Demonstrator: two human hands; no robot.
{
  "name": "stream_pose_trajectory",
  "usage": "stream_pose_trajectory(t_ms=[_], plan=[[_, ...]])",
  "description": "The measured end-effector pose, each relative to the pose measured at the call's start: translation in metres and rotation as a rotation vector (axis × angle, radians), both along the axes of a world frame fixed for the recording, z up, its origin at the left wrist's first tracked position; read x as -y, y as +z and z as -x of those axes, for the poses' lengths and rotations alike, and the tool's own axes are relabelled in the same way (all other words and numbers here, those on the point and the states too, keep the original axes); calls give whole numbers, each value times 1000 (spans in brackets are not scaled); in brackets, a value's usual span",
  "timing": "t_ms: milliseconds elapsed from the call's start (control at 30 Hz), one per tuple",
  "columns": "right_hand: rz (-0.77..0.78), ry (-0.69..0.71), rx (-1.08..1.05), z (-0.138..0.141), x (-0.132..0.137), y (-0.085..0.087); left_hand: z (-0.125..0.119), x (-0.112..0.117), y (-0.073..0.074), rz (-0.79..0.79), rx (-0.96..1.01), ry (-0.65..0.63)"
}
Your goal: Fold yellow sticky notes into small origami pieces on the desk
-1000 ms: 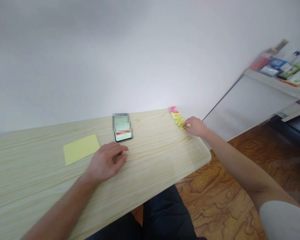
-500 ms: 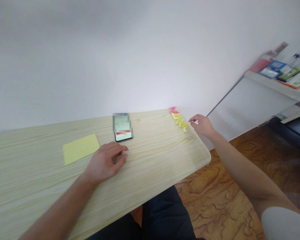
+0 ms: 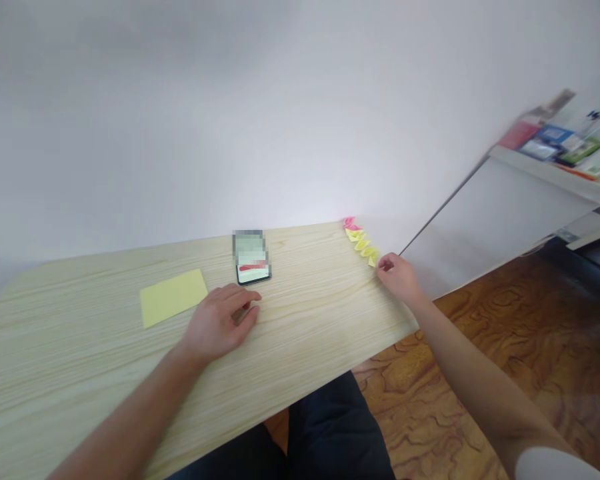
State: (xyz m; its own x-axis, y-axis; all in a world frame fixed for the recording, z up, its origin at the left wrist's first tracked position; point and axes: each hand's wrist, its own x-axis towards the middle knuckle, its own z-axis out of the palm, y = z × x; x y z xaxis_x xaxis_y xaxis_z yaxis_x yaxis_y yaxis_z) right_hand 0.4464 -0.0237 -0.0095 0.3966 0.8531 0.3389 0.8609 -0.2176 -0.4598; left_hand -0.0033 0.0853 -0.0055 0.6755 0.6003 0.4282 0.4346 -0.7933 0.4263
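Note:
My right hand (image 3: 399, 275) is at the right edge of the wooden table, thumb and forefinger pinched at the nearest folded yellow paper (image 3: 373, 260). That piece ends a slanting row of small folded yellow papers (image 3: 361, 246), with a folded pink paper (image 3: 350, 224) at the far end by the wall. My left hand (image 3: 223, 321) rests on the tabletop, thumb and forefinger apart, holding nothing. Behind its fingers lies a phone (image 3: 254, 273) with its screen lit and partly blurred. A flat yellow sheet of paper (image 3: 173, 297) lies left of the phone, its right corner near my left hand.
The pale wooden table (image 3: 305, 327) stands against a white wall (image 3: 280, 120). To the right is a shelf (image 3: 545, 170) crowded with boxes and bottles. Brown patterned floor (image 3: 460, 380) shows below the table's right end.
My right hand has moved slightly down and toward the row, its fingers closing at the nearest folded yellow paper. My left hand keeps its pose; the view has shifted a little.

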Motion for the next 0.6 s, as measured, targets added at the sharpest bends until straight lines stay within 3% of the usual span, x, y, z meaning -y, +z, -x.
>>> stream_pose_trajectory(t_ms=[167,300,433,600], plan=[[-104,-46,21,37,9,-5,7,-7,3,-77,101,144],[-149,4,26,77,13,2,35,-29,12,-141,33,367],[-171,196,-33,131,9,13,81,-48,16,-54,-202,516],[-115,499,-96,213,-5,23,122,-48,11,34,-235,454]])
